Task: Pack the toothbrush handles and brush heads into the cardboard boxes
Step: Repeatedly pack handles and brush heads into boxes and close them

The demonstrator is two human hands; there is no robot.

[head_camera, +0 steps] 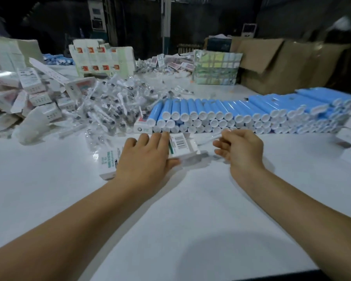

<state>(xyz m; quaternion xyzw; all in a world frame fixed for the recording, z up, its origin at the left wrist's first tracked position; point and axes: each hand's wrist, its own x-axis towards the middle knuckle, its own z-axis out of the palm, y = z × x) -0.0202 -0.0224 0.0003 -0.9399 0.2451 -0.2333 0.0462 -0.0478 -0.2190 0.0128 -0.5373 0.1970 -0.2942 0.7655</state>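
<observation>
My left hand (pixel 144 157) presses flat on one box (pixel 182 147) on the surface (pixel 190 209). My right hand (pixel 241 151) hovers beside, fingers loosely curled, empty. Behind: stacked blue handles (pixel 221 110), bagged heads (pixel 114 102), too many to count.

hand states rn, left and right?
Left hand: open, fingers flat on the small white box.
Right hand: fingers loosely curled, nothing visibly held.

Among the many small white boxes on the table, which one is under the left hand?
The white box with the barcode at the table's near middle: the left hand rests on it, apart from the box piles at both sides.
</observation>
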